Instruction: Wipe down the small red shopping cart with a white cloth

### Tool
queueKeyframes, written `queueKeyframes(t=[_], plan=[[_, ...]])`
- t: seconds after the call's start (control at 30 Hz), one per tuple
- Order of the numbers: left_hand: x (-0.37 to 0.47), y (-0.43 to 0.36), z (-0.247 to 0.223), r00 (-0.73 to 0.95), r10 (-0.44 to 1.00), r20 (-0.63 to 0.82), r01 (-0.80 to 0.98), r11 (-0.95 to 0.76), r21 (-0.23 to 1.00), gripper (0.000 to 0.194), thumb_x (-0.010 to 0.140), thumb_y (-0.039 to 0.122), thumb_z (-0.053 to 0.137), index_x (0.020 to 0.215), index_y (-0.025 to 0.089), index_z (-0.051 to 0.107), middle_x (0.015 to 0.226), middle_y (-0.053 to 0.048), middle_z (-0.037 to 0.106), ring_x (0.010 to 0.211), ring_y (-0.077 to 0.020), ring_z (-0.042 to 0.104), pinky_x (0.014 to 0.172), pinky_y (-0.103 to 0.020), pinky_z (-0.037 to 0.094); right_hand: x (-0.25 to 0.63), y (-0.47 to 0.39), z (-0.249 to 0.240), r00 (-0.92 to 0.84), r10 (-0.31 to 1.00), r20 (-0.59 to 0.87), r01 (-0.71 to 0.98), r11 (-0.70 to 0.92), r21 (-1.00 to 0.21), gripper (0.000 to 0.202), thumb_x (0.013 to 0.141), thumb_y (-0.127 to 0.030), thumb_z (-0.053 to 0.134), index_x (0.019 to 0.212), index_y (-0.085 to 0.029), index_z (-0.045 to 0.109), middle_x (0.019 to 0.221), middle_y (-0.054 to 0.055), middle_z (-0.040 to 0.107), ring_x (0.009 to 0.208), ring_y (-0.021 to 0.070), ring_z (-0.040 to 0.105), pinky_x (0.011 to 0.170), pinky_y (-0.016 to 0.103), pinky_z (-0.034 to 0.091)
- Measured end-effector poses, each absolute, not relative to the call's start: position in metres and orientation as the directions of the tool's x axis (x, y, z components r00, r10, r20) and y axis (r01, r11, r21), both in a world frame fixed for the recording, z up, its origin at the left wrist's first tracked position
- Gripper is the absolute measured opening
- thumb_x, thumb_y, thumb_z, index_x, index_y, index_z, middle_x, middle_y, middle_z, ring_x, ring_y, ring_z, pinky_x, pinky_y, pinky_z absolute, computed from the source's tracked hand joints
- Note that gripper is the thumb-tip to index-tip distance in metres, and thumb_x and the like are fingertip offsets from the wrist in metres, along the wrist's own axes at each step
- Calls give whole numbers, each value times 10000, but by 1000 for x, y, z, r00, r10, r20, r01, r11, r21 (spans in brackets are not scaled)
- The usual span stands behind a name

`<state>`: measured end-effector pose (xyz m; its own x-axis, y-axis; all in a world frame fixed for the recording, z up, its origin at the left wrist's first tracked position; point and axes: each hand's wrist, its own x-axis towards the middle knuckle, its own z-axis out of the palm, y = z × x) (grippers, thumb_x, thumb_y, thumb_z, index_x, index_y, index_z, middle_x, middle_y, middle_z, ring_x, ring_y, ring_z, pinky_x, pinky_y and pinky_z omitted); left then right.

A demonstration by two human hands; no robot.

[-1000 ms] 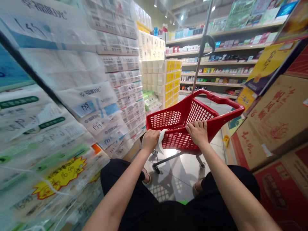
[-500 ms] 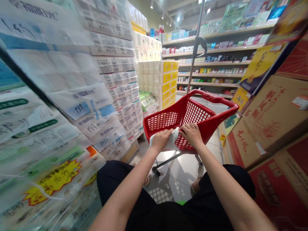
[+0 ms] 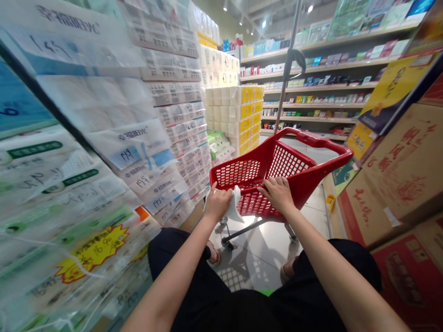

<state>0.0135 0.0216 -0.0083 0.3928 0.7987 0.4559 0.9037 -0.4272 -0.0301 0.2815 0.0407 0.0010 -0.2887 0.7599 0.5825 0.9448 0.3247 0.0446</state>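
A red plastic shopping cart (image 3: pixel 297 184) with lattice walls stands in front of me, its handle at the far right. My left hand (image 3: pixel 218 203) is closed on a white cloth (image 3: pixel 236 205), pressing it to the left part of the cart's near rim. Part of the cloth hangs down the outside of the basket. My right hand (image 3: pixel 278 193) grips the same rim farther right, fingers curled over the edge. Between the two hands a stretch of red rim shows. What lies under my left palm is hidden.
Stacked tissue packs (image 3: pixel 134 152) with handwritten prices wall the left side. Cardboard cartons (image 3: pixel 404 161) crowd the right. A metal pole (image 3: pixel 284 87) rises behind the cart, before shelves (image 3: pixel 321 87) of small boxed goods. Pale floor tiles (image 3: pixel 258 258) run beneath the cart.
My left hand has slid left along the cart's rim with the white cloth, away from my right hand. My right hand keeps its place on the rim. The view has shifted slightly.
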Motion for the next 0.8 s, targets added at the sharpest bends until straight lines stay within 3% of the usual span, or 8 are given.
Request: queueKeyframes(t=[0.13, 0.23, 0.37, 0.5, 0.6, 0.8], plan=[[62, 28, -7, 395, 808, 438, 905, -425, -30, 341, 1000, 260, 337, 1282, 226, 525, 973, -81, 641, 904, -206, 604, 900, -369, 445, 277, 39, 2, -287, 758, 586, 952, 296, 82, 363, 986, -465, 316, 960, -233, 595, 963, 79, 591, 960, 250, 438, 979, 417, 246], [96, 32, -8, 400, 781, 480, 900, -434, -44, 407, 990, 215, 354, 1389, 230, 435, 1061, -90, 631, 954, -213, 596, 857, -349, 457, 278, 37, 4, -302, 759, 577, 949, 297, 106, 346, 995, -425, 304, 963, -228, 587, 963, 75, 590, 969, 244, 437, 983, 409, 242], [104, 34, -10, 495, 704, 510, 839, -540, -69, 463, 981, 180, 378, 1443, 205, 369, 1197, -89, 615, 1080, -194, 578, 955, -336, 448, 287, 37, 6, -317, 763, 564, 944, 313, 106, 342, 1006, -392, 278, 963, -230, 576, 966, 63, 593, 974, 232, 442, 980, 400, 242], [64, 27, -15, 571, 637, 517, 773, -629, -79, 501, 988, 199, 384, 1480, 259, 315, 1374, -46, 544, 1244, -153, 511, 1060, -308, 409, 300, 39, 6, -316, 768, 557, 940, 332, 77, 340, 1005, -419, 282, 928, -239, 560, 959, 49, 594, 970, 224, 444, 988, 399, 237], [25, 16, -27, 536, 657, 531, 810, -577, -104, 528, 989, 176, 350, 1499, 295, 287, 1471, -22, 461, 1357, -163, 417, 1142, -378, 340, 306, 42, 6, -318, 770, 553, 936, 347, 55, 342, 1005, -431, 275, 919, -243, 549, 955, 41, 590, 957, 217, 442, 982, 397, 240], [-8, 1, -58, 551, 641, 534, 832, -471, -292, 627, 960, 100, 324, 1543, 256, 155, 1598, -6, 213, 1488, -191, 148, 1220, -462, 195, 300, 45, 2, -313, 766, 561, 940, 336, 66, 340, 1006, -429, 274, 906, -235, 535, 932, 42, 575, 940, 215, 436, 981, 402, 236]])
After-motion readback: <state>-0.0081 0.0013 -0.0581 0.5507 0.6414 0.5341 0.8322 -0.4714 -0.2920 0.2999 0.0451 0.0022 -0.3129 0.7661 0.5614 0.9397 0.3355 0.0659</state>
